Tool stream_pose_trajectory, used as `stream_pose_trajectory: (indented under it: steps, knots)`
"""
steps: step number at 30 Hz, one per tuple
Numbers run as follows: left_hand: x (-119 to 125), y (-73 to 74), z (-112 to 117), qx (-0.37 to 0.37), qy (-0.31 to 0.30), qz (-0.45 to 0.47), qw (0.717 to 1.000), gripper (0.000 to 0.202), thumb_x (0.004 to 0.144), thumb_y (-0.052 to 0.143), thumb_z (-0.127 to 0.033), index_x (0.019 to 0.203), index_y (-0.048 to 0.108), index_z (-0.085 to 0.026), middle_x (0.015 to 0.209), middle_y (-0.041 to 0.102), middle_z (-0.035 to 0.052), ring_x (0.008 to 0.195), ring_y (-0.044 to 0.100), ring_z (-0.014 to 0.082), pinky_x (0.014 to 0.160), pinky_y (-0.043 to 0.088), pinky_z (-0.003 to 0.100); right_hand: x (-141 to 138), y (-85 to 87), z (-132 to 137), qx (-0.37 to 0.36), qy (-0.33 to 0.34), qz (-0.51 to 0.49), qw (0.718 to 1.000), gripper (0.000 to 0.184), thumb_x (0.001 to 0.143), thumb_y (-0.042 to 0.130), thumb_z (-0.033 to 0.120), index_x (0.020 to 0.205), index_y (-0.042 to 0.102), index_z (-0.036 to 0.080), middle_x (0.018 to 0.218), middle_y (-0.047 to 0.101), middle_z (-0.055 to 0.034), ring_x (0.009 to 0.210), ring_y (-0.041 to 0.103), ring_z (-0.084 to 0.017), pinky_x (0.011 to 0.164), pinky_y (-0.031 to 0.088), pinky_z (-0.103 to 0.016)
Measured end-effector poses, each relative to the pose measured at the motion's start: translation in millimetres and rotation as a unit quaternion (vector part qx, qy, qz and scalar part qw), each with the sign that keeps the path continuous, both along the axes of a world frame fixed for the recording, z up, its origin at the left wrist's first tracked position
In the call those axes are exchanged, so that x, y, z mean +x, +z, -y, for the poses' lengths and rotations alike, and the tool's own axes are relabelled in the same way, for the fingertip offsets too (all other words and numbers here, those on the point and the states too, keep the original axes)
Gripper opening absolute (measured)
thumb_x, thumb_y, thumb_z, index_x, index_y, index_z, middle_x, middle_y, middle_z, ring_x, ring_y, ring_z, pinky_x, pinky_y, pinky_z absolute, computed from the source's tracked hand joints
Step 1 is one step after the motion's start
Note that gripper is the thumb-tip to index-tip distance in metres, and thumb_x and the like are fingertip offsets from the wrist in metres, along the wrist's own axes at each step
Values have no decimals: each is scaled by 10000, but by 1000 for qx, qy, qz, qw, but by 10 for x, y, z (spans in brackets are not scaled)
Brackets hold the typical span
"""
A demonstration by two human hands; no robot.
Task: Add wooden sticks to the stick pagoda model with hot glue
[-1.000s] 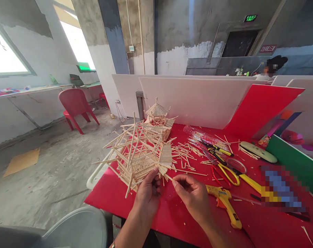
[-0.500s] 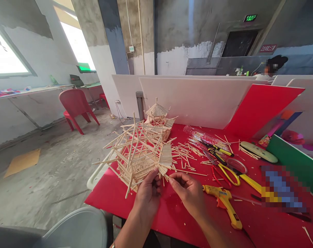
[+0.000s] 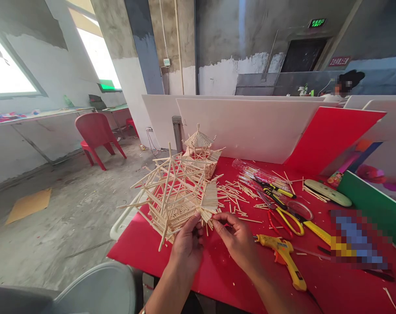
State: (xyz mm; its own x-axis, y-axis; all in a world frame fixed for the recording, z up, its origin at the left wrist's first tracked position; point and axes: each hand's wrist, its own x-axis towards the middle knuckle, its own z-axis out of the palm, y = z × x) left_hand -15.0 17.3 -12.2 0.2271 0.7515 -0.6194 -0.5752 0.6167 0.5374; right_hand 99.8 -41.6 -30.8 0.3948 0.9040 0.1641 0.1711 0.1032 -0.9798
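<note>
A pavilion model (image 3: 179,210) of thin wooden sticks stands near the left edge of the red tabletop, its roof frame largely open. Sticks laid side by side cover one roof panel (image 3: 210,196) on its right. My left hand (image 3: 187,239) pinches the lower corner of that panel between thumb and fingers. Close beside it, my right hand (image 3: 236,237) is closed at the panel's right edge, thumb and forefinger on a small wooden stick, mostly hidden by the fingers. Behind stands a second stick pavilion (image 3: 199,141) with a pointed, covered roof.
Loose sticks (image 3: 233,192) are scattered right of the model. Farther right lie yellow-handled scissors (image 3: 291,222), pliers (image 3: 276,196) and a yellow glue gun (image 3: 284,253). White boards (image 3: 243,126) line the back. A grey bin (image 3: 96,288) is at lower left; a person (image 3: 343,89) is beyond the boards.
My right hand has moved slightly up and left, its fingers now against the roof panel's edge. My left hand and the model have stayed in place.
</note>
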Motion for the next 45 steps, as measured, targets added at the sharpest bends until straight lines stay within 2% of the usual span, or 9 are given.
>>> stream_pose_trajectory:
  steps: [6,15,22,28,38,45]
  knots:
    - [0,-1,6,-2,-4,-10,1000,171,804,657,-155,680,539,-148,513,490,-44,379,408,50,316,266,148,-15,-70,-44,-3,-41,-42,998,280,797,654,451,876,673,183,793,696,-53,684,614,-156,604,488,-238]
    - [4,-1,1,-1,-4,-9,1000,175,810,651,-152,678,535,-147,511,488,-45,381,408,49,315,263,147,-21,-64,-57,8,-47,-51,998,266,793,658,439,852,677,180,768,700,-50,643,611,-144,579,493,-226]
    - [1,23,6,-10,-6,-10,1000,179,810,654,-149,673,539,-142,518,489,-42,384,412,45,315,262,146,3,-35,114,38,-88,54,994,148,822,628,341,834,661,198,710,668,-7,613,597,-126,590,495,-208]
    - [-6,29,5,-14,-4,-6,1000,177,817,645,-137,675,538,-138,514,484,-41,383,402,39,313,247,137,65,-6,247,69,-83,75,991,116,843,613,302,893,665,211,785,687,-10,659,629,-130,626,521,-212]
    - [-5,48,4,-9,0,-3,1000,167,812,646,-132,677,547,-133,518,497,-34,386,415,42,317,258,141,4,134,138,115,-73,178,975,87,834,597,217,887,665,221,789,684,-4,673,622,-131,650,510,-223]
    - [-4,54,6,-11,-1,-7,1000,170,805,657,-136,673,549,-133,519,497,-35,385,412,41,315,256,141,-30,166,117,104,-75,188,974,93,842,579,232,874,665,223,782,685,-17,656,616,-142,641,509,-238]
